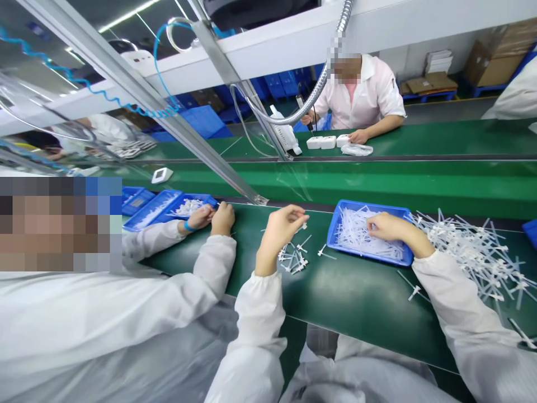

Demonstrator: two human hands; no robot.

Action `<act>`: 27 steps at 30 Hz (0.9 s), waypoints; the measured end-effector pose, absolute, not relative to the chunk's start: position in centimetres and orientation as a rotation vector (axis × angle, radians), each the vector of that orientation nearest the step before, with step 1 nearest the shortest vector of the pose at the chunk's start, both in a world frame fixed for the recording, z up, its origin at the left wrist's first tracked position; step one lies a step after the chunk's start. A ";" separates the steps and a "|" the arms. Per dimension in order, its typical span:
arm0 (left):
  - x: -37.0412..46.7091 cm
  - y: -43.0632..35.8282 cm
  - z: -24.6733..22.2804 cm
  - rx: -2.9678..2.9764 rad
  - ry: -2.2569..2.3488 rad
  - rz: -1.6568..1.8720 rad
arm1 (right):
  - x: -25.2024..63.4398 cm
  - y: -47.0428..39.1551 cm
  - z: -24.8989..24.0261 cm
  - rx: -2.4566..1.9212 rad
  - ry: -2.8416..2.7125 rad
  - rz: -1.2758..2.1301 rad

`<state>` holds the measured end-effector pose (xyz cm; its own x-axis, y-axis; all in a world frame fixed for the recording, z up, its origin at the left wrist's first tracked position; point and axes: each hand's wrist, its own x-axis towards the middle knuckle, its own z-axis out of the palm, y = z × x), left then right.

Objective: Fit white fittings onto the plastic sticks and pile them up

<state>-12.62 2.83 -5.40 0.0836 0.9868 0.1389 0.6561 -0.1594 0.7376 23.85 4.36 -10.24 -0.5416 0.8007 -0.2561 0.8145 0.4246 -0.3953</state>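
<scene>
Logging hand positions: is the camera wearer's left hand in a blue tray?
No, the left hand is over the green table, near a small pile of white pieces.

There are two heaps of jointed tubes (pixel 474 246), one blue tray (pixel 364 255) between them, and three white boxes (pixel 328 143) opposite.

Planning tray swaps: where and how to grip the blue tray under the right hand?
Blue tray: likely its rim at both short ends, from above and the near side; it is oblong and open-topped, and the loose pile crowds its far right corner.
</scene>
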 end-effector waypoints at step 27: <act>5.6 4.2 -5.8 1.400 0.568 1.411 | 23.7 1.3 -4.7 2.519 3.081 -1.715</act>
<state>5.62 4.23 -5.81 0.2005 0.8747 0.4412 -0.3256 -0.3653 0.8721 23.73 1.33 -4.69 0.0933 0.9337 0.3457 0.1984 0.3228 -0.9254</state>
